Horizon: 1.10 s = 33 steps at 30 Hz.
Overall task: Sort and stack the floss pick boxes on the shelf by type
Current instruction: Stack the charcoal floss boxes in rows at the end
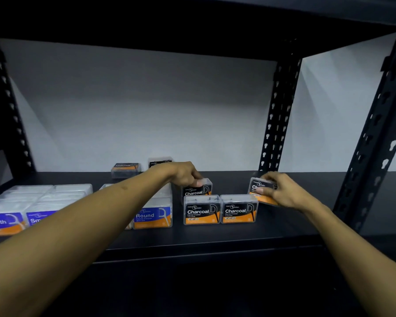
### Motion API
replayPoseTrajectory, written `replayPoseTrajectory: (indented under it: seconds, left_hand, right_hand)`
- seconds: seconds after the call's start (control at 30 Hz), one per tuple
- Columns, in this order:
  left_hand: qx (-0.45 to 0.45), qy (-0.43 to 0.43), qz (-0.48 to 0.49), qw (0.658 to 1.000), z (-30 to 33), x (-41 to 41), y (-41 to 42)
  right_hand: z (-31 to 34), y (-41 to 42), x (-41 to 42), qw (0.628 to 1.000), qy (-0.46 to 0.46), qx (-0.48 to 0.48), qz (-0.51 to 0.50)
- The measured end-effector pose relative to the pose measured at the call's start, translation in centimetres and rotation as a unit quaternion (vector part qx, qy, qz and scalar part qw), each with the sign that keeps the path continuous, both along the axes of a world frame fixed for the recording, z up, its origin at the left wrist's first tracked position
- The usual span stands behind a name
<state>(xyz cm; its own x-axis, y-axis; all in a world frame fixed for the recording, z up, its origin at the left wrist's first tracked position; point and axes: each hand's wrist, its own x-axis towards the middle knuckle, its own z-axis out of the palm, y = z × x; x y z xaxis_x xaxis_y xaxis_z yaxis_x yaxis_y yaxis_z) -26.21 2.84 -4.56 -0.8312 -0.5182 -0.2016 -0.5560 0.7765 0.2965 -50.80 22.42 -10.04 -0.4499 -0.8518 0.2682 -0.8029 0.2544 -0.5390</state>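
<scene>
Two black-and-orange Charcoal boxes stand side by side near the shelf's front. Behind the left one, my left hand grips the top of a third Charcoal box. My right hand holds a tilted Charcoal box just right of that row, raised off the shelf. A blue Round box stands left of the Charcoal row, and blue Smooth boxes fill the far left. Two more Charcoal boxes sit at the back.
The black shelf board runs across the view, with perforated black uprights on the right and another on the left. A white wall lies behind. The upper shelf hangs overhead.
</scene>
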Motion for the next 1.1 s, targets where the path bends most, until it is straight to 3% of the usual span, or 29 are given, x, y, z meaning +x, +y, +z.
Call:
replayPoseTrajectory:
  seconds: [0.13, 0.37, 0.8, 1.1]
  left_hand:
    - [-0.011, -0.015, 0.004, 1.0, 0.2, 0.3, 0.3]
    - [-0.027, -0.04, -0.013, 0.999, 0.4, 0.3, 1.1]
    - [0.027, -0.042, -0.014, 0.999, 0.6, 0.4, 3.1]
    - [-0.03, -0.028, -0.068, 0.997, -0.6, 0.9, 5.7]
  right_hand:
    - [1.0, -0.4, 1.2, 0.998, -0.046, -0.038, 0.029]
    - [1.2, -1.2, 2.4, 0.996, -0.082, -0.015, 0.036]
    - [1.0, -1.2, 1.8, 0.996, -0.063, 0.005, 0.058]
    - [1.1, -1.2, 2.2, 0.995, -0.083, 0.018, 0.054]
